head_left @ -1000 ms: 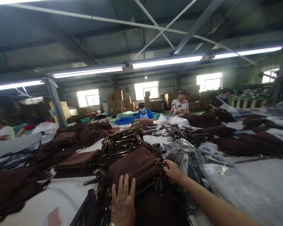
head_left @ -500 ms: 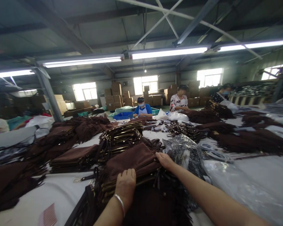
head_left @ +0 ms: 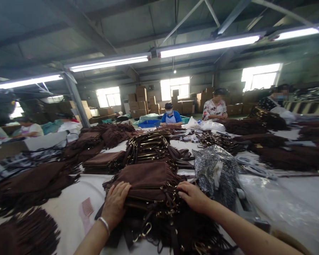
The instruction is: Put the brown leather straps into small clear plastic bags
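Top brown bag (head_left: 145,175) sits just below frame center, on a pile. Left hand (head_left: 115,203) lies over its left front corner, fingers extended; thumb hidden, can't tell if it grips. Right hand (head_left: 192,196) at its right edge, fingers half curled near gold hardware; grip unclear. Pink comb (head_left: 87,208) lower left, speckled plastic bag (head_left: 212,171) right of center.

brown bags (head_left: 145,175) on white table (head_left: 69,191)
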Action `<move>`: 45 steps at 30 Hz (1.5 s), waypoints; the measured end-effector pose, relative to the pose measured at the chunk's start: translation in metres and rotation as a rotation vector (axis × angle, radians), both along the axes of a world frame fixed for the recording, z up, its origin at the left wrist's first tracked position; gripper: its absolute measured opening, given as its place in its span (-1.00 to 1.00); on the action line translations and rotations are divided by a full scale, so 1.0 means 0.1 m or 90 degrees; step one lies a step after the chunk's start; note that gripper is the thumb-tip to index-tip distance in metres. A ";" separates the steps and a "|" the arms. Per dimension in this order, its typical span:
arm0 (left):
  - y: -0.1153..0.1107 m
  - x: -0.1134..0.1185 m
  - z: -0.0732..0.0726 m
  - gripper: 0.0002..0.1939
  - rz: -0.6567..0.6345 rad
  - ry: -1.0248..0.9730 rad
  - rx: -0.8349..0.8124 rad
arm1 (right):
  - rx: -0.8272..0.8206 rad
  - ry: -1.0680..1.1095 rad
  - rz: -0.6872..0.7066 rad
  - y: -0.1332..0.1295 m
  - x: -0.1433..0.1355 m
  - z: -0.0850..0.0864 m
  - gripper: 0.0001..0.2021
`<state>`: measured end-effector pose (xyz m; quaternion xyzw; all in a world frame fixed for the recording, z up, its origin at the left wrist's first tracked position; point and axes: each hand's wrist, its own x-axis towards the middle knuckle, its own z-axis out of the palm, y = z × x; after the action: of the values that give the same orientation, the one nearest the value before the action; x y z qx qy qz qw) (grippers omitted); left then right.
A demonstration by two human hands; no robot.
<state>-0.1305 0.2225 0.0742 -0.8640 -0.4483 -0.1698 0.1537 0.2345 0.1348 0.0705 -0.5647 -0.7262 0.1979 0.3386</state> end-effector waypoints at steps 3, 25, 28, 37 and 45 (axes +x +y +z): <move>-0.30 0.29 0.06 -0.35 0.105 -0.034 0.022 | -0.006 -0.092 -0.042 -0.05 -0.01 -0.02 -0.66; -1.49 1.24 0.20 -0.80 0.002 -0.243 -0.074 | -0.022 -0.243 -0.064 -0.79 -0.40 0.09 -0.86; -1.59 1.24 0.07 -0.82 0.062 -0.250 -0.070 | -0.020 -0.230 -0.050 -1.06 -0.49 0.02 -0.85; -1.76 1.27 0.11 -0.87 0.034 -0.335 -0.089 | 0.007 -0.194 -0.069 -1.49 -0.28 0.22 -0.92; -2.08 1.80 -0.07 -0.56 -0.078 -0.846 -0.918 | -0.205 0.218 -0.005 -1.87 -0.35 -0.02 -0.78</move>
<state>0.0491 0.0140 0.0676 -0.5010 -0.3940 -0.3145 -0.7034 0.1999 -0.0527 0.0683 -0.5724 -0.6150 0.4028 0.3632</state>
